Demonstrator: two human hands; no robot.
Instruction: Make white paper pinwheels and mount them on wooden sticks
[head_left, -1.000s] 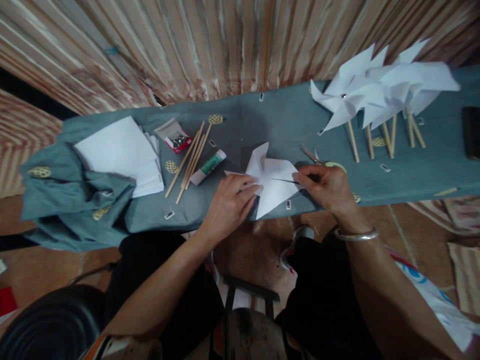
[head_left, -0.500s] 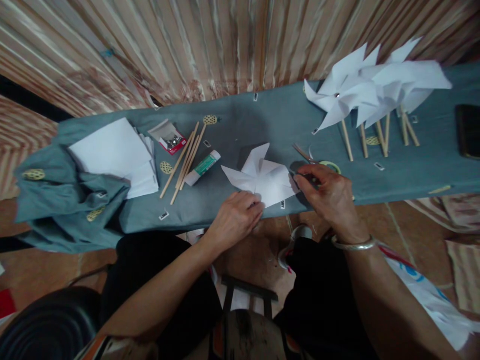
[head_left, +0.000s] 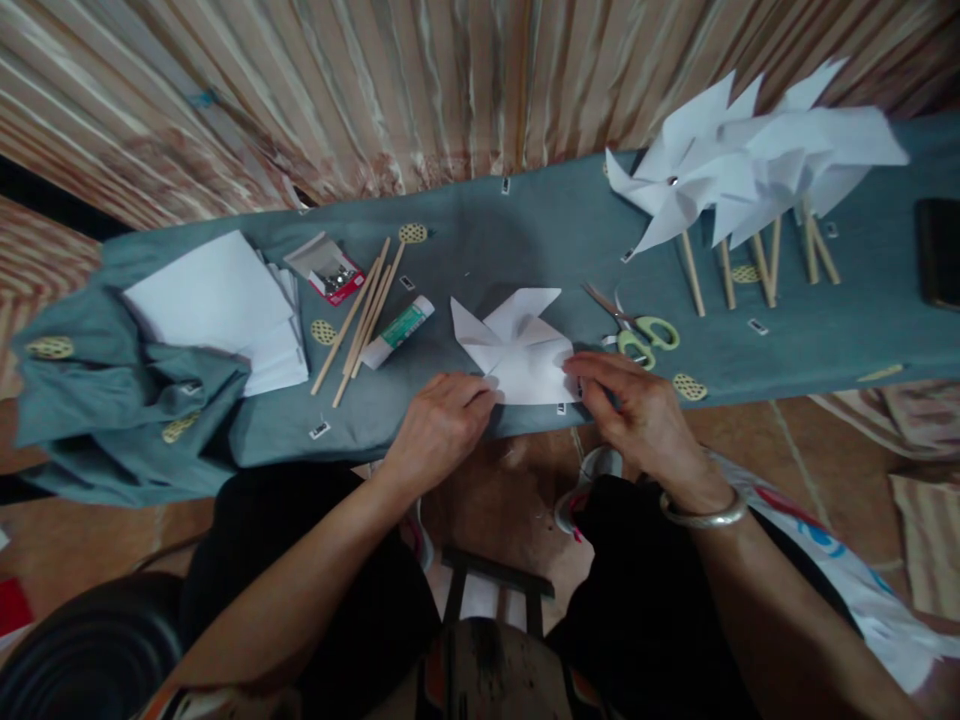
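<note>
A white paper pinwheel [head_left: 517, 350], some of its corners folded up, lies near the front edge of the cloth-covered table [head_left: 480, 235]. My left hand [head_left: 446, 425] pinches its lower left corner between thumb and fingers. On the opposite side, my right hand [head_left: 637, 410], with a silver bangle at the wrist, has its fingers closed on the pinwheel's right edge. Just beyond the right hand rest scissors [head_left: 637, 330] with green handles, their blades parted. A glue stick [head_left: 397, 332] lies to the left of the pinwheel.
Wooden sticks [head_left: 367, 320] lie beside a small open box [head_left: 326, 268] of metal pins. Farther left is a stack of white paper [head_left: 225, 300]. Several finished pinwheels [head_left: 750, 165] on sticks overlap at the back right. A dark phone-like object [head_left: 937, 250] lies at the right edge.
My right hand has left the scissors, now lying on the cloth, and has moved left to the pinwheel's right edge. My left hand has shifted slightly left; the pinwheel has turned a little.
</note>
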